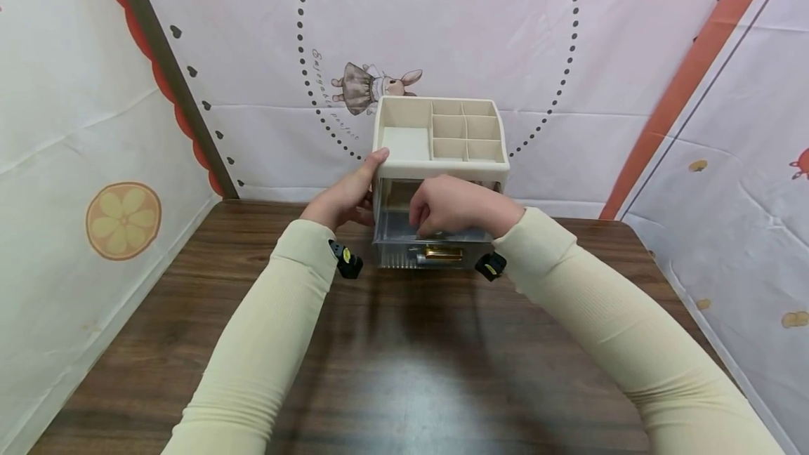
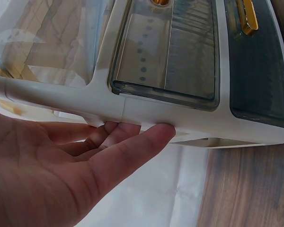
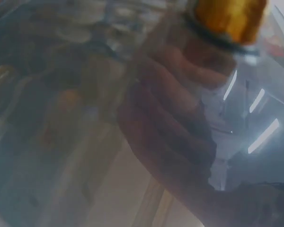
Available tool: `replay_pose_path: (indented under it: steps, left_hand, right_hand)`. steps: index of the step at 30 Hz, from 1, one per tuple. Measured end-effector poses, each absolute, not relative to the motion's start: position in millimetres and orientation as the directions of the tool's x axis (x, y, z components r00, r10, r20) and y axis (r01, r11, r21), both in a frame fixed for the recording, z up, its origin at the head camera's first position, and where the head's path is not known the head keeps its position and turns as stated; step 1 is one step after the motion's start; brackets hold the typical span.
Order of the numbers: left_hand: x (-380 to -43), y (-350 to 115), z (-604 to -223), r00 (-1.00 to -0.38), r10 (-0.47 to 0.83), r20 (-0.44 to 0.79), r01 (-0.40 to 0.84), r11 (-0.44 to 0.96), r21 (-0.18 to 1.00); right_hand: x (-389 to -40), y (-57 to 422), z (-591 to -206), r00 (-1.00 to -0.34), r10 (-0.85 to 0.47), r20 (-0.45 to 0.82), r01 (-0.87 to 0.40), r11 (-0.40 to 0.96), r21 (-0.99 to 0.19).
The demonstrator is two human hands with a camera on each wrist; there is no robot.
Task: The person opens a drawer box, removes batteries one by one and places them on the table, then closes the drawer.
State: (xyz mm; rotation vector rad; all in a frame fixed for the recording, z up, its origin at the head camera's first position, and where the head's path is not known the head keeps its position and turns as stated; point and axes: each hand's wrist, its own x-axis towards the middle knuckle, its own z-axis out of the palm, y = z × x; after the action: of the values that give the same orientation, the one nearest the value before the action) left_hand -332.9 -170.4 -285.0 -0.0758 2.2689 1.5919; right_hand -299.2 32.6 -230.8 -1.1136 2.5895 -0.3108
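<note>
A cream storage organizer (image 1: 442, 168) with see-through drawers stands at the back of the table. My left hand (image 1: 350, 192) rests against its left side, with the thumb at the top rim. In the left wrist view the left hand's fingers (image 2: 132, 151) touch the cream side frame beside the smoky drawer (image 2: 189, 56). My right hand (image 1: 451, 206) has bent fingers and is in front of the clear upper section. Whether it holds anything is hidden. A gold handle (image 1: 444, 253) sits on the drawer front below it; the right wrist view shows a gold handle (image 3: 232, 19) and a hand's reflection.
Open compartments (image 1: 449, 128) divide the organizer's top. Brown wood-grain table (image 1: 404, 357) extends in front of it. A printed white cloth (image 1: 442, 34) hangs right behind, and further cloth covers both sides.
</note>
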Motion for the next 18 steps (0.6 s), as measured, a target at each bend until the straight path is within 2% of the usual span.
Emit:
replay_pose_path:
  steps: [11, 18]
  left_hand:
    - [-332.3, -169.8, -284.1, -0.931, 0.168, -0.323, -0.244, 0.372, 0.896]
    - [-331.8, -169.7, -284.7, -0.934, 0.155, -0.323, -0.248, 0.371, 0.895]
  right_hand:
    - [-302.1, 26.8, -234.9, -0.623, -0.733, -0.273, -0.691, 0.679, -0.247]
    - [-300.7, 24.6, -237.2, -0.604, -0.748, -0.274, -0.726, 0.659, -0.198]
